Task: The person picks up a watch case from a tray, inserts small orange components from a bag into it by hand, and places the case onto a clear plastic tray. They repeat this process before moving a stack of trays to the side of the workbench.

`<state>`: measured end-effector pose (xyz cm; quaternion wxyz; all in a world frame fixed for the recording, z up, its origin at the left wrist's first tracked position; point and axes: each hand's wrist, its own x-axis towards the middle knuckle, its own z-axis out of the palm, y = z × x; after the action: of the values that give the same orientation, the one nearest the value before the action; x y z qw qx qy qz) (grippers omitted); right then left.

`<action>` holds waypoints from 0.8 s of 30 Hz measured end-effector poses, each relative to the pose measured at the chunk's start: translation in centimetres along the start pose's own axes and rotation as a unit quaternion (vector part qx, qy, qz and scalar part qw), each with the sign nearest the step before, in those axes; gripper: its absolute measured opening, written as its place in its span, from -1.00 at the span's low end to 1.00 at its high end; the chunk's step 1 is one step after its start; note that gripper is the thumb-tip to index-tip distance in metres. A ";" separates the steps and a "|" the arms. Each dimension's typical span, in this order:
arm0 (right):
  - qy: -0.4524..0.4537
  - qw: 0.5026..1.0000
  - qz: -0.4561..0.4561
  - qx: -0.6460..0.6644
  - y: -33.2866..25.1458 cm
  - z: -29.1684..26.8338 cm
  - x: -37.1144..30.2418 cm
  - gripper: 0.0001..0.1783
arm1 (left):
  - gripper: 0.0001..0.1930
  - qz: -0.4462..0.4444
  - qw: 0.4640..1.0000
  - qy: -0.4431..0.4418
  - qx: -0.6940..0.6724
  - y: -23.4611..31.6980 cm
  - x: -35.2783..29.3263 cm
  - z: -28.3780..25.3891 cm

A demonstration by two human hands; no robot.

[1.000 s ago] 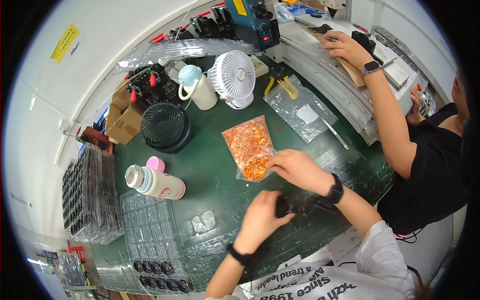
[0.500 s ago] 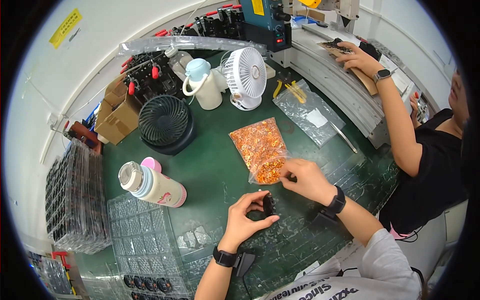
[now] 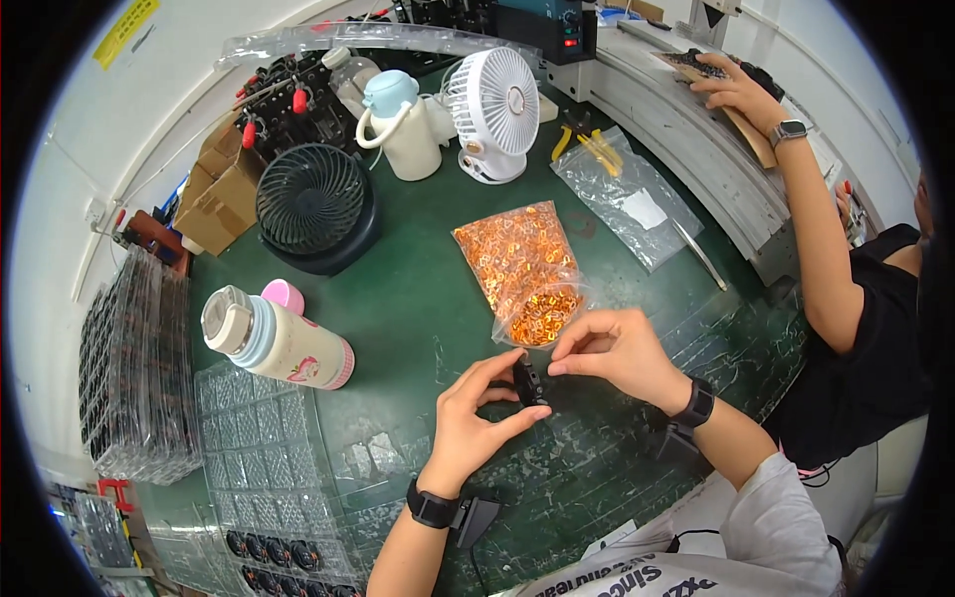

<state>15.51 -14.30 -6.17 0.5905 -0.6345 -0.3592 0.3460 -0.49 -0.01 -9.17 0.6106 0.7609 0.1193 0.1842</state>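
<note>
My left hand (image 3: 470, 410) grips a small black round part (image 3: 530, 382) by its edges, thumb below and fingers above, so the part stands on edge. Just right of it is my right hand (image 3: 629, 360), its thumb and forefinger pinched together. Whatever lies between those fingertips is too small to make out. Beyond both hands rests a clear plastic bag (image 3: 510, 249) full of small copper-orange pieces. Its open mouth faces me, with loose copper-orange pieces (image 3: 545, 316) showing inside.
Left are a cream bottle (image 3: 298, 353), a clear compartment tray (image 3: 259, 438) holding black round parts, and stacked trays (image 3: 139, 368). Behind stand a dark fan (image 3: 316, 204), a white fan (image 3: 494, 104) and a jug (image 3: 410, 134). Yellow-handled pliers (image 3: 597, 149) and a co-worker's arm (image 3: 821, 239) are right.
My right hand has moved from the bag's open mouth toward the black part, its fingers now pinched beside it. My left hand still holds the part. The whole view has shifted slightly.
</note>
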 end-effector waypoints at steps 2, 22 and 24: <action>-0.007 0.999 0.004 0.031 -0.1 -0.2 0.1 -0.88 | -0.37 -0.013 1.000 0.002 0.002 0.1 0.0 0.1; -0.077 0.994 0.025 0.069 1.0 0.4 0.2 -0.87 | -0.31 -0.006 0.997 -0.010 0.079 0.2 0.1 0.2; -0.080 0.994 0.027 0.067 0.9 0.3 0.1 -0.86 | -0.31 -0.002 0.997 -0.009 0.082 0.0 0.1 0.2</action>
<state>15.35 -14.08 -7.10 0.5915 -0.5730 -0.3644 0.4348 -0.34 -0.17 -9.17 0.5481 0.8095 0.1302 0.1654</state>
